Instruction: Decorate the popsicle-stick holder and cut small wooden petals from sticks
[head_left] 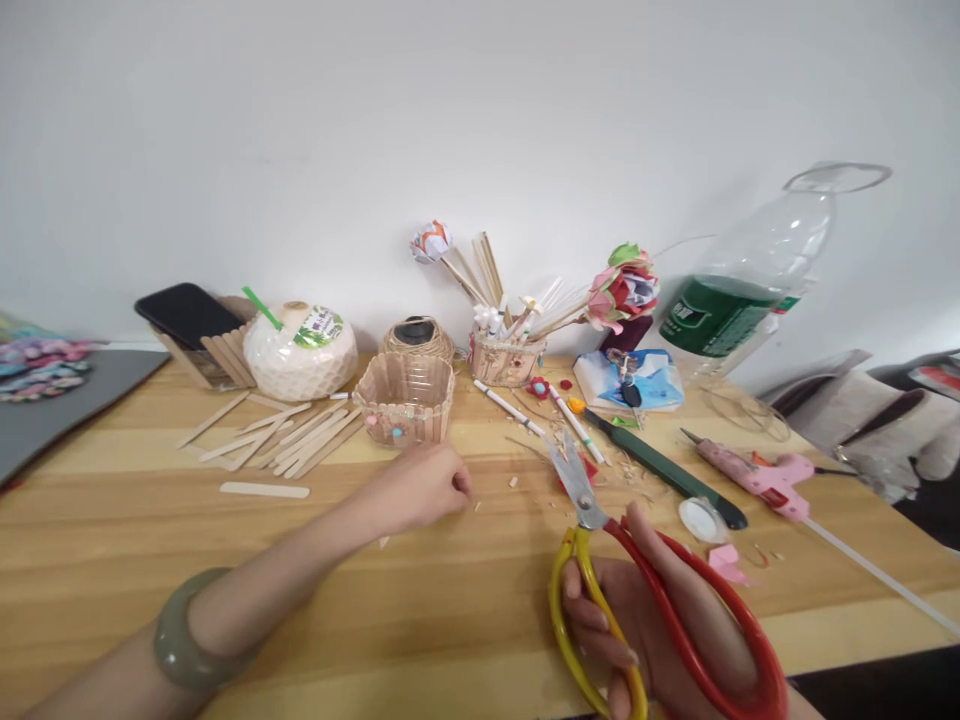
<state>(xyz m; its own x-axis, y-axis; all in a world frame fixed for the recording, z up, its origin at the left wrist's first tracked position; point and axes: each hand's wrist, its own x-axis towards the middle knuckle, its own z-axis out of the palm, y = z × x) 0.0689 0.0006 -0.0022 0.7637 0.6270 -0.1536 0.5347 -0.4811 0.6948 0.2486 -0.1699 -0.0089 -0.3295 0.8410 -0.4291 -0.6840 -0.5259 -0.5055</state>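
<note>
On the wooden tabletop [465, 610], the right hand [634, 600] grips red-and-yellow-handled scissors [587, 508], seemingly for cutting, which calls for squeezing them, while the left hand [431, 485] curls closed, contents hidden, the popsicle-stick-sided container [405, 412] just beyond it.

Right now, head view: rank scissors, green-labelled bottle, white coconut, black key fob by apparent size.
1. Scissors and green-labelled bottle: too close to rank; scissors sit nearer the camera
2. White coconut
3. Black key fob

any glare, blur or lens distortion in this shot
Head view: sheen on the metal scissors with red and yellow handles; same view: wide-angle stretch seems to lean the clear green-labelled plastic bottle outward; same view: the multicoloured bundle at the left edge looks soft.
</note>
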